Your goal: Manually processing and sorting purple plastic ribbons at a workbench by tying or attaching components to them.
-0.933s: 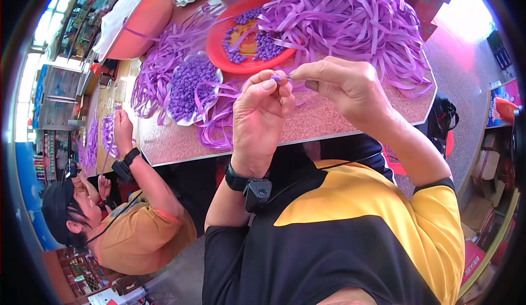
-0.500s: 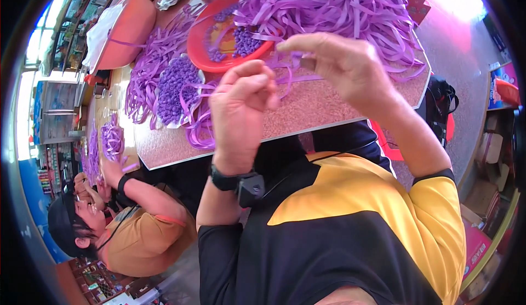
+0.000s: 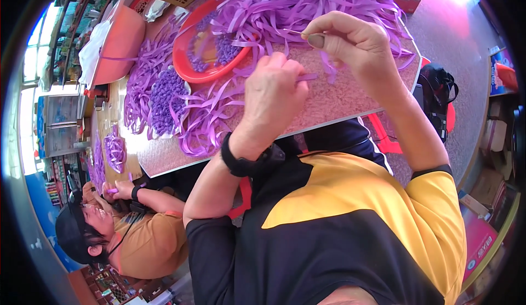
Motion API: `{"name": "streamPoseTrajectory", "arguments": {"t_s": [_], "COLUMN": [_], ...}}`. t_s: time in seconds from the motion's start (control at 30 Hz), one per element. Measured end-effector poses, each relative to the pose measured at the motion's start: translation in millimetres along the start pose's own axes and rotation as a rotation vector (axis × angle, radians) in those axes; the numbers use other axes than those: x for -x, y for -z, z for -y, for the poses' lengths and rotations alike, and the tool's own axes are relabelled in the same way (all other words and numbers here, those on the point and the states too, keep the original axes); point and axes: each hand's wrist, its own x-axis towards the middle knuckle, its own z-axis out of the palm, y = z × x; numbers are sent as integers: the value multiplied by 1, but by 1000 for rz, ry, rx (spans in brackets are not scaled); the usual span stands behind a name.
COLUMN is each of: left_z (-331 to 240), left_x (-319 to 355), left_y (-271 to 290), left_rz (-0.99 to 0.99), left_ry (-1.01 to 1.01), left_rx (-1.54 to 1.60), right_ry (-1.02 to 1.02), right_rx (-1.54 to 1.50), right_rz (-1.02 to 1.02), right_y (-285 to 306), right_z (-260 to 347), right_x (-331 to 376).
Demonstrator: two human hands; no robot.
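My left hand (image 3: 274, 97) is closed, back of the hand up, over the near part of the table. A short end of purple ribbon (image 3: 308, 77) sticks out of its fingers on the right. Farther off and to the right, my right hand (image 3: 356, 44) pinches a thin, needle-like thing (image 3: 296, 32) between thumb and forefinger; its exact kind is too small to tell. A loose ribbon end (image 3: 330, 69) shows below that hand. Just left of my hands stands a red basin (image 3: 189, 73) with small purple pieces in it.
A big heap of purple ribbons (image 3: 312, 3) covers the table's (image 3: 339, 99) far side. To the left lie a pile of small purple knots (image 3: 167, 99) and more ribbons (image 3: 205, 124). Another person (image 3: 148, 234) works with ribbon at the left. A pink tub (image 3: 123, 44) stands beyond.
My left hand has moved right and turned its back up, with a ribbon end now showing from it. My right hand has moved farther away, its fingertips now pinched on the thin thing.
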Motion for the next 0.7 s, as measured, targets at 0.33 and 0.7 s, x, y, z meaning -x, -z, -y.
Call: {"name": "streamPoseTrajectory", "arguments": {"t_s": [0.33,0.7], "left_z": [-2,6], "left_x": [-4,-4], "left_y": [22,-9], "left_rz": [-60,55], "left_ry": [369,-54], "left_rx": [758,39], "right_ry": [-17,-22], "right_rx": [35,101], "right_rz": [12,6], "right_y": [4,3], "right_z": [-7,-3], "right_x": [3,10]}}
